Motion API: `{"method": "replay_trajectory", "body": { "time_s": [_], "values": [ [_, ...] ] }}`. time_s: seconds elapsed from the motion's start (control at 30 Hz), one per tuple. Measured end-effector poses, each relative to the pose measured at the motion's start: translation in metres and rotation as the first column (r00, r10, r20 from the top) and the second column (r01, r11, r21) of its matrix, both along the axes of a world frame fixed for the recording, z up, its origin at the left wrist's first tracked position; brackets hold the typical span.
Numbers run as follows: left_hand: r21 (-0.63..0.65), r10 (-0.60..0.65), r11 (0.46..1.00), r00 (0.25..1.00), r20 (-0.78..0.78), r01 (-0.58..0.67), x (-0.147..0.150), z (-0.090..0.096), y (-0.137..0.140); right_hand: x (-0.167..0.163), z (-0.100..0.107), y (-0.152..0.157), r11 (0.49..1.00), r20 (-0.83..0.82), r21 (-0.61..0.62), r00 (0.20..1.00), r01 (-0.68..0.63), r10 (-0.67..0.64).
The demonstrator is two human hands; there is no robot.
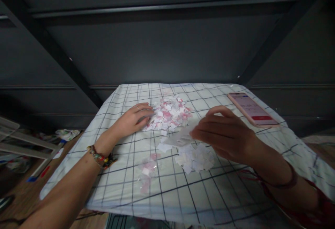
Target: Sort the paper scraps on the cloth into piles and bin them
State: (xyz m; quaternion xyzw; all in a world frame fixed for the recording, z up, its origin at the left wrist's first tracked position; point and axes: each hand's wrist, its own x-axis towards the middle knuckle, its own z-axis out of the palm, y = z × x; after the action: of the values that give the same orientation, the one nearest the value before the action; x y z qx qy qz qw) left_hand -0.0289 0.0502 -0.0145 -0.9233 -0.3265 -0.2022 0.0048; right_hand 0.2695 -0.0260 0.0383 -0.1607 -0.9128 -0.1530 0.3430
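Observation:
A heap of small white and pink paper pieces [170, 112] lies at the middle of the checked cloth. My left hand [134, 119], with a ring on one finger, rests at the heap's left edge, fingers stretched out and touching it. My right hand [225, 135] is raised right of the heap, fingers pinched together on whitish paper pieces [183, 135] that are smeared by motion. Beneath it sits a smaller pile of white paper pieces [195, 158]. Nearer to me lie a few pink pieces with clear plastic [148, 169].
A phone [252, 109] in a pink case, its screen lit, lies at the right of the checked cloth [120, 187]. Behind the table rises a dark panel [157, 47]. A white frame [34, 145] stands at the left, above a wooden floor.

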Motion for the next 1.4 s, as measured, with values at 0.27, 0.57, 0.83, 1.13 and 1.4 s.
{"method": "replay_trajectory", "body": {
  "time_s": [0.27, 0.57, 0.83, 1.13, 1.4],
  "values": [
    [0.017, 0.004, 1.000, 1.000, -0.008, -0.004, -0.001, -0.002, 0.000, 0.008, 0.002, -0.002, 1.000, -0.037, -0.019, 0.999, 0.001, -0.001],
    [0.016, -0.004, 1.000, 1.000, -0.007, 0.005, 0.000, 0.000, 0.000, 0.008, -0.001, 0.003, 0.999, 0.043, 0.010, 0.998, 0.035, -0.035],
    [0.004, 0.002, 1.000, 1.000, -0.008, -0.002, -0.001, -0.001, 0.000, 0.009, 0.002, 0.003, 0.996, 0.067, 0.046, 0.995, 0.073, -0.076],
    [-0.010, -0.005, 1.000, 1.000, -0.004, 0.005, 0.000, 0.001, -0.001, 0.009, 0.001, 0.002, 0.991, -0.007, 0.084, 0.995, 0.104, -0.104],
    [-0.012, -0.010, 1.000, 1.000, 0.005, 0.010, 0.000, 0.000, -0.001, -0.004, -0.002, -0.002, 0.999, 0.040, 0.046, 0.999, 0.017, -0.019]
  ]
}}
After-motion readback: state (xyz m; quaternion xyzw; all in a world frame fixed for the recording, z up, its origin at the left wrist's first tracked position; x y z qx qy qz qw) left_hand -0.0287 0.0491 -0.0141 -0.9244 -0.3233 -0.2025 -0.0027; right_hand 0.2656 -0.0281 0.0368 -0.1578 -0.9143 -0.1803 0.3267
